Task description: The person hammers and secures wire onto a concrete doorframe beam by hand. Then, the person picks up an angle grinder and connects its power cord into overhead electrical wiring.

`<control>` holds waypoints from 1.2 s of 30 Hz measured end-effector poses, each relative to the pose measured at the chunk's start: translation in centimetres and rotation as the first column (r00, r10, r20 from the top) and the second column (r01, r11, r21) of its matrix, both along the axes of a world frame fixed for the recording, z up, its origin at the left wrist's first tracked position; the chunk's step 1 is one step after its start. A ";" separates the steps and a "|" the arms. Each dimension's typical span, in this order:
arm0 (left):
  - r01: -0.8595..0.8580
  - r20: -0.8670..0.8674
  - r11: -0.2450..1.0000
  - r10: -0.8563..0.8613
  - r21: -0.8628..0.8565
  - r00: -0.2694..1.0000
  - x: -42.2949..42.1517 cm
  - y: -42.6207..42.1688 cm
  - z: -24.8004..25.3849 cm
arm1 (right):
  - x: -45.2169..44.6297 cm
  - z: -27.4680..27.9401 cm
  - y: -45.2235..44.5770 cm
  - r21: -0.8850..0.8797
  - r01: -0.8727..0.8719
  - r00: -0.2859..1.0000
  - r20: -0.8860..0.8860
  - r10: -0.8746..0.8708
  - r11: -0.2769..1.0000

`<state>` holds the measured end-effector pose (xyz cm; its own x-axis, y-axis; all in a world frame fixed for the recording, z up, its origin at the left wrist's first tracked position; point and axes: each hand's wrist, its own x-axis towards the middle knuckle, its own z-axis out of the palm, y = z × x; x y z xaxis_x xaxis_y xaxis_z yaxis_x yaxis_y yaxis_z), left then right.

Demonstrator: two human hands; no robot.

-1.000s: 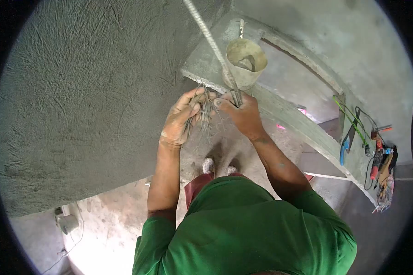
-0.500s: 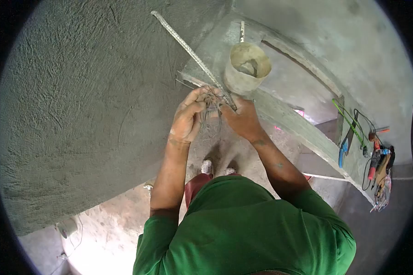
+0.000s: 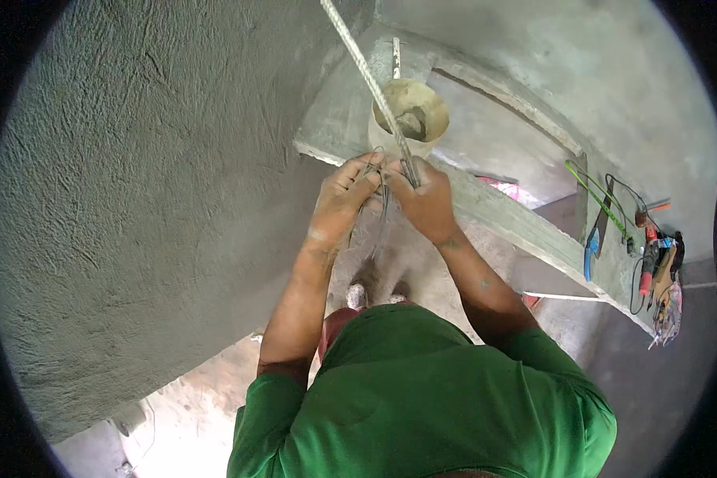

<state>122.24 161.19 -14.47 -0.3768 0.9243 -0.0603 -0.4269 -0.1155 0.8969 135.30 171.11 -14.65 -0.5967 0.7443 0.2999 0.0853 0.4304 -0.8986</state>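
Observation:
My left hand [image 3: 346, 195] is closed, with the thumb and fingers pinching a bundle of thin dark wire [image 3: 385, 203] whose strands hang below. Opposite it, my right hand [image 3: 426, 199] is wrapped round the lower end of a long, pale, ribbed rod [image 3: 358, 60] that looks like rebar. The rod slants up and left, out of the top of the view. My two hands nearly touch, and part of the wire is hidden between the fingers. Behind the rod stands a dirty, pale bucket [image 3: 436, 107] with grey mortar [image 3: 412, 121] inside.
A rough grey plastered wall [image 3: 151, 199] fills the left. The bucket stands on a concrete ledge [image 3: 518, 209] framing an opening. On its right end lie a blue-handled saw [image 3: 591, 251], a green cord [image 3: 593, 191] and a red-and-black tool [image 3: 649, 267]. Below is a dusty floor [image 3: 446, 275].
The rod has tipped more upright and shifted right, now crossing in front of the bucket. My hands have moved closer together. The background has shifted slightly as my head moved.

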 end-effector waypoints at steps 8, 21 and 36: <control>-0.035 -0.126 0.979 0.010 -0.200 0.992 -1.7 0.4 -2.8 | 0.9 -2.0 0.8 0.176 0.000 0.983 0.181 -0.032 0.984; -0.713 -0.979 0.679 -0.037 -0.172 0.201 -12.1 13.2 -7.4 | 7.6 3.6 -1.5 -0.119 0.109 0.986 0.141 -0.091 0.987; -0.407 -0.983 0.911 0.011 -0.066 0.183 15.6 -17.3 -8.9 | 17.8 -10.7 -6.2 -0.512 -0.305 0.812 0.300 0.501 0.803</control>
<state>137.89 143.84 -23.35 -0.4990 0.8132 0.2994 0.7715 0.2596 0.5809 153.07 164.93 -25.37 -0.8611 0.3960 -0.3190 0.3845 0.0966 -0.9180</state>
